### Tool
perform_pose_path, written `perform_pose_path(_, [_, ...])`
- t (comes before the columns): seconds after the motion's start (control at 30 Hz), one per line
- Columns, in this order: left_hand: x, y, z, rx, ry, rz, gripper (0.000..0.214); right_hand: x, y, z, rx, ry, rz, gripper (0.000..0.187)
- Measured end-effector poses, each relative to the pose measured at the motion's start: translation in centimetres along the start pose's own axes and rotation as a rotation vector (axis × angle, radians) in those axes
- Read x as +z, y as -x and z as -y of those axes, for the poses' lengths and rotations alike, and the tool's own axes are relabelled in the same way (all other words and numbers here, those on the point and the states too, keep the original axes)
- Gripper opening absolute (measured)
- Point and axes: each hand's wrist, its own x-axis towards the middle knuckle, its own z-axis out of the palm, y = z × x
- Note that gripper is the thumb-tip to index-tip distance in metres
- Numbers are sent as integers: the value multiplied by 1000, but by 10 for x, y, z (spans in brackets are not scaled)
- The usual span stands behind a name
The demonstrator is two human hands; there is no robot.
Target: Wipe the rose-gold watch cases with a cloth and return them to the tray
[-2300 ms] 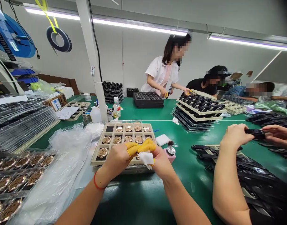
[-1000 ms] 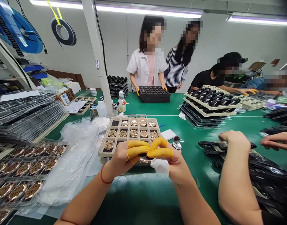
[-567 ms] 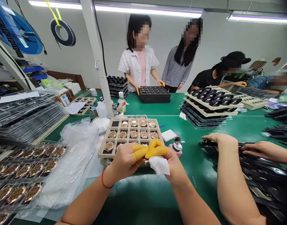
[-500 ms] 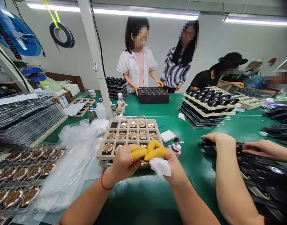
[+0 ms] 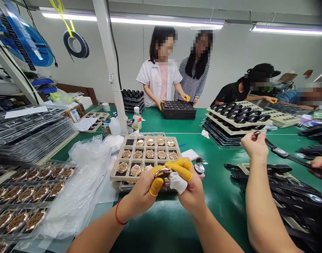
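My left hand [image 5: 143, 189], wearing yellow finger cots, pinches a rose-gold watch case [image 5: 163, 173] by its edge; the case is tilted, and fingers cover part of it. My right hand [image 5: 194, 191], also in yellow finger cots, grips a folded white cloth [image 5: 178, 182] against the near side of the case. Just beyond both hands lies a beige compartment tray [image 5: 113, 172] of similar watch cases, its far-left pocket showing only a dark lining. A small round metal-topped item [image 5: 199, 166] and a white pad [image 5: 189, 154] lie right of the tray.
On the left are clear trays of watch cases [image 5: 24, 193], plastic bags [image 5: 81, 175] and stacked trays [image 5: 39, 130]. A co-worker's arms [image 5: 261, 189] reach in at right, holding a black watch strap [image 5: 284, 153]. Bottles [image 5: 137, 119] stand near the white post [image 5: 113, 70].
My hands have turned the watch case so its edge shows, and the cloth is bunched beside it. The co-worker at right has lifted a watch strap from the pile.
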Motion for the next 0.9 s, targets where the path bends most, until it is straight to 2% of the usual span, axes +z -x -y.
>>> perform_pose_path(0.03, [-6, 0, -3, 37, -114, 18, 37, -3, -1, 0, -19, 32, 2, 40])
perform_pose_path(0.13, [-19, -1, -11, 108, -375, -41, 20, -7, -2, 3, -65, 150, 0, 34])
perform_pose_path(0.23, [-16, 1, -13, 170, -510, -33, 15, -2, 2, 0, -18, 146, -26, 23])
perform_pose_path(0.33, [-5, -1, -5, 298, -676, -30, 17, 5, 2, -11, 240, -66, -95, 7])
perform_pose_path(0.4, [-1, -4, 3, 376, -734, -19, 21, 7, -2, -20, 469, -281, -41, 8])
perform_pose_path(0.47, [0, -8, 9, 372, -615, -17, 18, 4, -8, -28, 637, -424, 23, 16])
perform_pose_path(0.53, [-3, -11, 11, 263, -380, -51, 12, -1, -12, -29, 692, -450, -85, 24])
perform_pose_path(0.6, [-6, -11, 10, 112, -194, -108, 12, -7, -11, -25, 676, -465, -254, 27])
perform_pose_path(0.63, [-7, -11, 9, 42, -143, -133, 13, -10, -10, -21, 650, -494, -288, 27])
perform_pose_path(0.67, [-7, -11, 7, -8, -110, -151, 14, -12, -7, -16, 616, -527, -273, 24])
perform_pose_path(0.73, [-7, -9, 6, -60, -58, -173, 18, -14, -3, -7, 497, -536, -151, 16])
perform_pose_path(0.8, [-4, -7, 6, -72, -8, -182, 20, -12, 0, -2, 364, -451, -43, 7])
perform_pose_path(0.83, [-3, -7, 6, -69, 13, -185, 20, -10, 0, -1, 311, -398, -23, 4])
perform_pose_path(0.9, [0, -6, 8, -64, 55, -183, 19, -5, 0, -1, 261, -309, -46, 13])
